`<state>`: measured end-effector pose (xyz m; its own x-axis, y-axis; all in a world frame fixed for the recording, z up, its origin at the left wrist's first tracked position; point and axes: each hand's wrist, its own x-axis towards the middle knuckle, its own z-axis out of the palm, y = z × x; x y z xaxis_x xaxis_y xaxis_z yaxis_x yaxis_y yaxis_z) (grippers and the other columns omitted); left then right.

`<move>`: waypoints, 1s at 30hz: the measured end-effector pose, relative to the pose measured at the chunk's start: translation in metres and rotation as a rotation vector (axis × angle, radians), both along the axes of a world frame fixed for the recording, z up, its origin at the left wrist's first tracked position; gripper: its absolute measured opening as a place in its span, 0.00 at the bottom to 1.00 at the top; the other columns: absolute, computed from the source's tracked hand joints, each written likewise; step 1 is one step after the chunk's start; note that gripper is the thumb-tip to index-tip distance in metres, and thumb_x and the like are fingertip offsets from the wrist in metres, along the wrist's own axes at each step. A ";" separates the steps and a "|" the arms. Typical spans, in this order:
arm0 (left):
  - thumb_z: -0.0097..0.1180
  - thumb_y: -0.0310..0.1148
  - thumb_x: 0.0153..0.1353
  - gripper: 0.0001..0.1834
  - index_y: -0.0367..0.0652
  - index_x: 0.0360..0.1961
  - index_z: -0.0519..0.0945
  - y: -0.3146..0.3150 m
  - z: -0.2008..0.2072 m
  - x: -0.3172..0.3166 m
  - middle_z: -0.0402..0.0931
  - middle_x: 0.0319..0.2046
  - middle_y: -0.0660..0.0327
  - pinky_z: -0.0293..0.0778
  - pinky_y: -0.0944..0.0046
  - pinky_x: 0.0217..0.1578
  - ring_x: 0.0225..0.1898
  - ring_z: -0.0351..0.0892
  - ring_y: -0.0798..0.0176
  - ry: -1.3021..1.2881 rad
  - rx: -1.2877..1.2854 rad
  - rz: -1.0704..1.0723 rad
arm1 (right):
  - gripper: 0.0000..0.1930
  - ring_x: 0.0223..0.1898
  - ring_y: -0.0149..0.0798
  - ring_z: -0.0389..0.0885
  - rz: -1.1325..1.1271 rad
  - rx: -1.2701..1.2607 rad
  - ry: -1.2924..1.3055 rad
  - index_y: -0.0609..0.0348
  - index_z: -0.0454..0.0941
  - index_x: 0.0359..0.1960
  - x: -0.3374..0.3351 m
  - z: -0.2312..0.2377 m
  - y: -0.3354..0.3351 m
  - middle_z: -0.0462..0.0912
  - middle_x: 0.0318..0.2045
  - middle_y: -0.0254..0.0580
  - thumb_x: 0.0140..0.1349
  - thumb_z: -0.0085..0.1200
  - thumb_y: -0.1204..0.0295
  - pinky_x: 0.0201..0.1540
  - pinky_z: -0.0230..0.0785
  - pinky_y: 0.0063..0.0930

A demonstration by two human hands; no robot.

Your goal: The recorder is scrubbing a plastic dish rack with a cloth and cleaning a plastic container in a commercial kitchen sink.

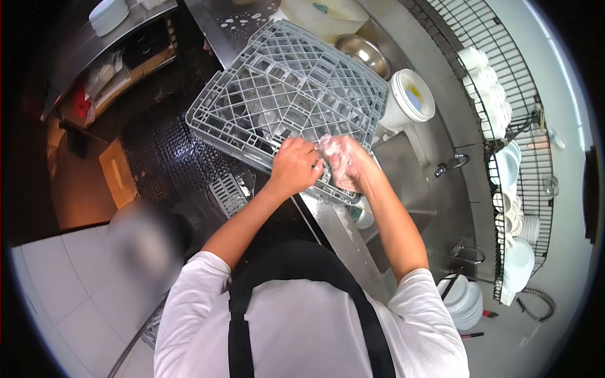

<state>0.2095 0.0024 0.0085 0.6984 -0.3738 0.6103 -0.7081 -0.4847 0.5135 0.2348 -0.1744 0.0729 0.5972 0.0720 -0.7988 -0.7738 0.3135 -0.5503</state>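
A grey plastic dish rack point(287, 94) with an open lattice lies tilted across the sink counter in front of me. My left hand point(295, 166) has its fingers curled over the near edge of the rack, gripping it. Right beside it, my right hand point(348, 162) is closed against the same edge, its fingers bent. White suds or a wet whitish cloth cover its fingers, and I cannot tell which. Through the lattice some pale shapes show, too broken up to name.
A steel bowl point(362, 55) and a white bucket point(406, 99) stand beyond the rack, by a sink basin point(403, 176). White cups point(485, 88) fill a wire wall shelf at the right. Stacked plates point(461, 301) stand lower right. A wet dark floor point(170, 148) lies left.
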 end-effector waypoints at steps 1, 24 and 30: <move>0.64 0.34 0.52 0.07 0.43 0.27 0.83 0.001 0.001 0.001 0.79 0.33 0.59 0.72 0.52 0.51 0.43 0.78 0.52 -0.004 -0.011 0.010 | 0.11 0.11 0.25 0.68 0.120 -0.218 -0.145 0.53 0.77 0.26 -0.012 -0.006 0.005 0.74 0.16 0.26 0.67 0.50 0.68 0.10 0.57 0.22; 0.63 0.33 0.54 0.07 0.43 0.24 0.80 0.002 0.000 0.003 0.76 0.30 0.59 0.72 0.51 0.49 0.39 0.76 0.52 -0.038 -0.001 0.005 | 0.17 0.34 0.54 0.89 1.517 -1.636 -0.830 0.52 0.88 0.48 0.003 0.042 -0.062 0.88 0.30 0.51 0.55 0.60 0.68 0.38 0.80 0.49; 0.62 0.32 0.54 0.06 0.42 0.27 0.81 0.005 0.000 0.003 0.80 0.34 0.58 0.72 0.49 0.50 0.42 0.78 0.50 0.006 0.031 0.008 | 0.11 0.32 0.55 0.89 1.550 -1.700 -0.990 0.57 0.88 0.37 0.015 -0.003 -0.064 0.87 0.27 0.53 0.58 0.54 0.72 0.36 0.80 0.47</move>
<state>0.2129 0.0074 0.0088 0.7048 -0.3869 0.5946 -0.7013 -0.5061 0.5020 0.2495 -0.2380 0.0697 0.8177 0.5014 -0.2826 0.5617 -0.8025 0.2014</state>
